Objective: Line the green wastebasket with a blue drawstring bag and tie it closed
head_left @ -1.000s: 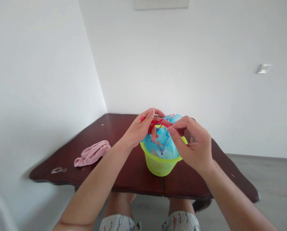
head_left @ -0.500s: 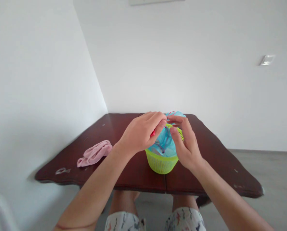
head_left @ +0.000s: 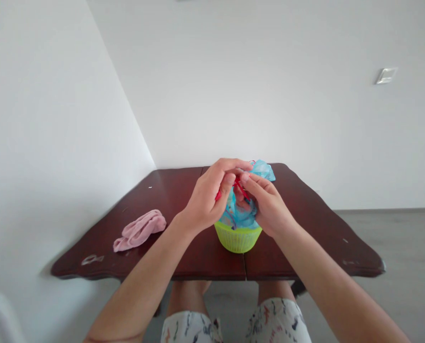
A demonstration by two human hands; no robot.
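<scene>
Our fingers (head_left: 233, 183) meet over the blue bag (head_left: 241, 214), which fills the green basket (head_left: 237, 238) right beneath them, so nothing passes straight down. Left of our fingers the tabletop (head_left: 183, 190) lies open as far as the pink cloth (head_left: 140, 229) near the wall. Right of them and beyond them, the dark wood runs bare to its edge.

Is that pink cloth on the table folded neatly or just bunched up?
Bunched up. The pink cloth lies in a loose, rumpled heap on the dark wooden table, with uneven folds and no flat squared edges, well apart from both hands.
</scene>
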